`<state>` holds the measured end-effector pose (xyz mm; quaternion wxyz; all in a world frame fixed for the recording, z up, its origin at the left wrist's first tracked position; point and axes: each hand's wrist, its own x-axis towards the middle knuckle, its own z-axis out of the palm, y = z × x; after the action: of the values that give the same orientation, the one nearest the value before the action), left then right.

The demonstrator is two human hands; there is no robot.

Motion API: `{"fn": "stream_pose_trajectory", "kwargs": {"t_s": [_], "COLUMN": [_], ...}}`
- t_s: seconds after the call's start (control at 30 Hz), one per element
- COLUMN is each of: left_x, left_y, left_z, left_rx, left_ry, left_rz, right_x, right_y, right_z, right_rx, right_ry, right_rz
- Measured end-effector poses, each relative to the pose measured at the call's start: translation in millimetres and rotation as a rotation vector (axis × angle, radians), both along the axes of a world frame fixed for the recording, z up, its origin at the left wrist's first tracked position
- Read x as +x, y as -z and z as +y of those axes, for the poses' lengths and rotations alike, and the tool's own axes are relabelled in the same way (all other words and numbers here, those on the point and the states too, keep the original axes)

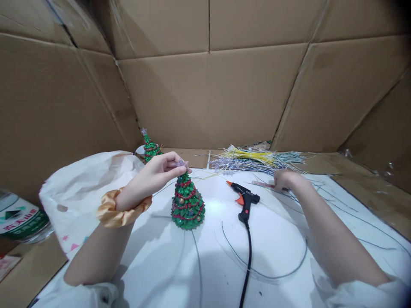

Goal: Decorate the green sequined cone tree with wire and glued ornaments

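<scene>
A small green Christmas tree (187, 202) with red garland stands upright on the white table (160, 256). My left hand (158, 172), with a gold scrunchie on its wrist, pinches a small silver star (182, 163) at the tree's top. My right hand (285, 179) lies further right, fingers curled on thin silver stems on the table. A black glue gun (245, 200) with an orange trigger lies between the tree and my right hand, its cord running toward me.
A second small green tree (150, 147) stands at the back left. A pile of yellow and silver wire stems (257, 157) lies at the back. A white plastic bag (86, 184) and a labelled container (22, 216) are on the left. Cardboard walls surround the table.
</scene>
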<state>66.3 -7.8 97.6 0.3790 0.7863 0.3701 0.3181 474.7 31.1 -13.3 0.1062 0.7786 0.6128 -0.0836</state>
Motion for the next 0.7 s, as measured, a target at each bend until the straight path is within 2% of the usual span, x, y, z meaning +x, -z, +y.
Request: {"fn": "stream_pose_trajectory", "kwargs": {"t_s": [0.1,0.17,0.3,0.43,0.5,0.57,0.7], "left_x": [-3,-6,-12,-17,-18,-19,-24], "left_y": [-1.3,-1.5,-0.5,1.6,0.5,-3.5,-15.3], "left_z": [6,9,17,24,24,21,11], "left_rx": [-0.032,-0.034,-0.067,-0.17,-0.188,-0.146,0.047], "left_ry": [0.005,0.011,0.013,0.035,0.028,-0.004,-0.079], "left_rz": [-0.036,-0.026,-0.016,-0.081,-0.039,0.039,0.186], "right_x": [-1,-5,-18,-30,-33,-35,-38], "right_y": [0.5,-2.1,-12.8,-24.9,-28.6,-29.9,-29.1], "right_z": [1,1,-5,-12,-13,-14,-13], "right_rx": [-0.073,-0.072,-0.003,0.084,0.134,0.191,0.29], "right_ry": [0.028,0.029,0.007,-0.051,-0.087,-0.118,-0.161], "right_rz": [-0.022,-0.033,-0.02,0.062,0.096,0.122,0.158]}}
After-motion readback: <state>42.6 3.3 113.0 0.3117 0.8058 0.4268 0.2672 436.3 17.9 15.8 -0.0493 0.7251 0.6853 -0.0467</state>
